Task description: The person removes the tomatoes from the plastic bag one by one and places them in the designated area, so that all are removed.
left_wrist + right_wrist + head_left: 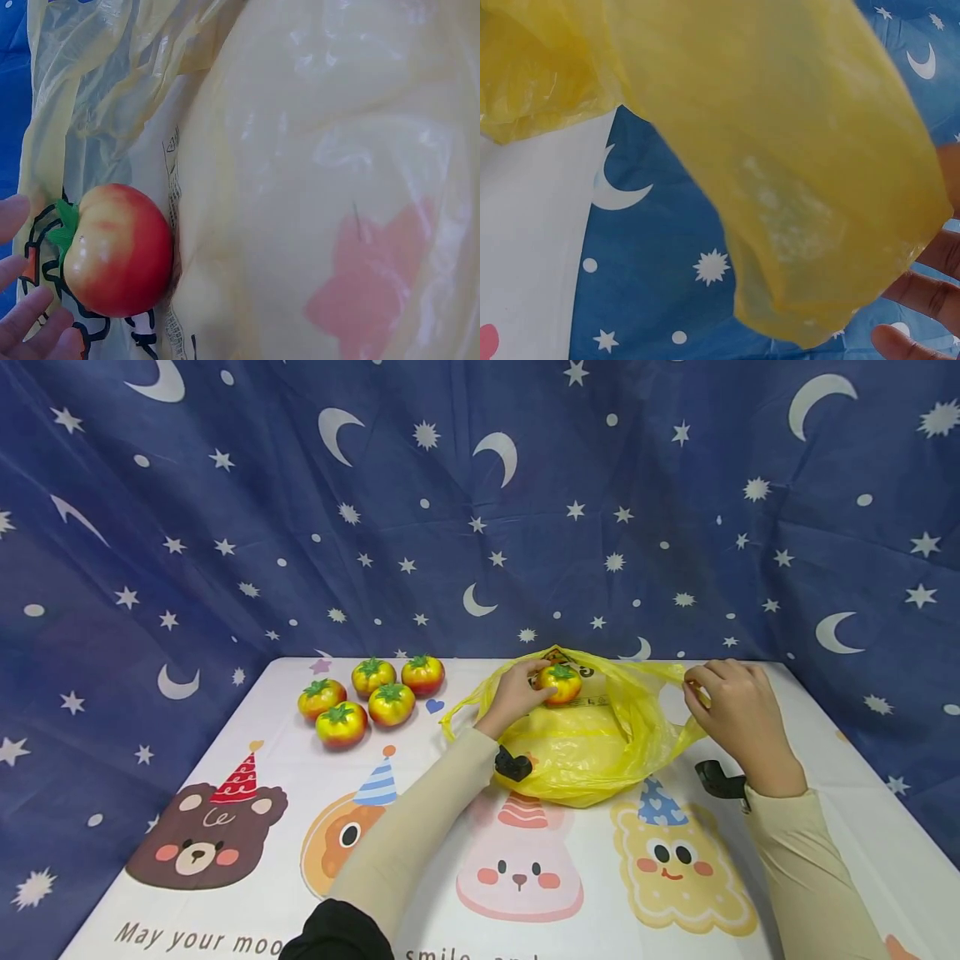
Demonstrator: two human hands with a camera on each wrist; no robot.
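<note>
A red-and-yellow toy tomato point(560, 684) with a green leafy top lies in the mouth of a yellow plastic bag point(570, 760). My left hand point(516, 697) reaches over the bag's left rim, thumb and fingers spread beside that tomato. In the left wrist view, a small gap separates the fingertips point(34, 304) from the tomato point(120, 251). With my right hand point(733, 706) I pinch the bag's right handle and pull it outward. The right wrist view shows the stretched yellow handle point(802, 187) reaching the fingers point(922, 292).
Several more toy tomatoes point(342, 725) stand grouped at the back left of the table. The white tablecloth point(420, 927) carries printed cartoon animals. Behind the table hangs a blue curtain point(405, 527) with moons and stars.
</note>
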